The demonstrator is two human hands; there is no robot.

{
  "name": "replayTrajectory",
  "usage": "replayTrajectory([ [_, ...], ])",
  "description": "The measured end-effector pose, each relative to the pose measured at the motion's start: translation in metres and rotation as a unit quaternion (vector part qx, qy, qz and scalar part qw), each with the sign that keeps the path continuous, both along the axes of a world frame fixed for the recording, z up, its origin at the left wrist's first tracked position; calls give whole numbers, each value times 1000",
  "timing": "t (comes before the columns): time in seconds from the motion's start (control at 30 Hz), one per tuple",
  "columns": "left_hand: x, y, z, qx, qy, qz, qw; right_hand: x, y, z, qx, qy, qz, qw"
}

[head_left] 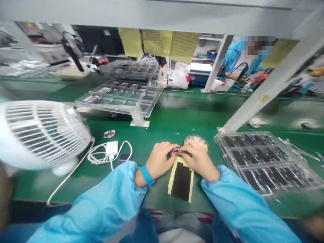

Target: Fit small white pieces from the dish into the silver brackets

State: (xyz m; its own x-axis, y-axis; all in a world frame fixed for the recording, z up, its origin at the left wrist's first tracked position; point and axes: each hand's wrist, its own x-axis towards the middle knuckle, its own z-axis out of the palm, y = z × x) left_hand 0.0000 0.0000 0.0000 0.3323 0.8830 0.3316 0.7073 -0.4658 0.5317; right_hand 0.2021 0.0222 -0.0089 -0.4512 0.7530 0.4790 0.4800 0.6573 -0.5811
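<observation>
A smooth green worktop spans the view, with small pale scraps scattered on it, and a broad white overhead beam crosses above. Behind it, from left to right, come cluttered far benches, yellow paper sheets hanging in a row, a dark blue box with a white top, and a co-worker in a light blue garment.

On the worktop, a white caged fan fills the left side. Beside it are a coiled white cable with a square white plug and a small oval metallic part. Beyond them, a clear compartmented plastic tray sits raised on white metal supports.

In the middle, the left hand, with a bright blue wristband, pinches a small shiny purplish piece; the right hand grips its other end with the fingertips. The blur leaves the piece's exact form uncertain. Just below lies a black rectangular sheet edged in yellow. The right hand partly hides a round dish of pale bits.

A slanting white post blocks part of the far bench; near its foot rests a clear plastic tray of dark flat panels.
</observation>
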Motion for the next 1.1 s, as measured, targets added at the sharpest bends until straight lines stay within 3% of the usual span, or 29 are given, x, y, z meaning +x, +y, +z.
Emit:
replayTrajectory([
  [0.13,3,-1,-3,-25,-26,12,999,5,0,3,-26,-7,38,999],
  [0.23,5,9,0,-47,-8,46,998,22,5,7,-45,-24,2,999],
  [0.3,6,28,6,-54,21,56,997,37,9,7,-51,-42,-73,995],
  [0.4,11,73,19,-62,56,68,994,55,15,4,-54,-77,-167,981],
  [0.53,20,131,35,-97,111,126,981,60,18,-3,-66,-106,-194,973],
  [0.63,16,132,44,-102,160,161,969,60,18,-3,-56,-110,-189,974],
  [0.77,-37,85,56,-102,232,159,954,59,13,5,-41,-92,-216,971],
  [0.9,-126,48,59,-147,314,295,890,51,2,16,-42,-77,-201,976],
  [1.0,-172,46,53,-187,347,365,843,45,-5,19,-35,-63,-183,980],
  [1.1,-185,57,46,-208,360,358,836,42,-6,18,-31,-51,-170,984],
])
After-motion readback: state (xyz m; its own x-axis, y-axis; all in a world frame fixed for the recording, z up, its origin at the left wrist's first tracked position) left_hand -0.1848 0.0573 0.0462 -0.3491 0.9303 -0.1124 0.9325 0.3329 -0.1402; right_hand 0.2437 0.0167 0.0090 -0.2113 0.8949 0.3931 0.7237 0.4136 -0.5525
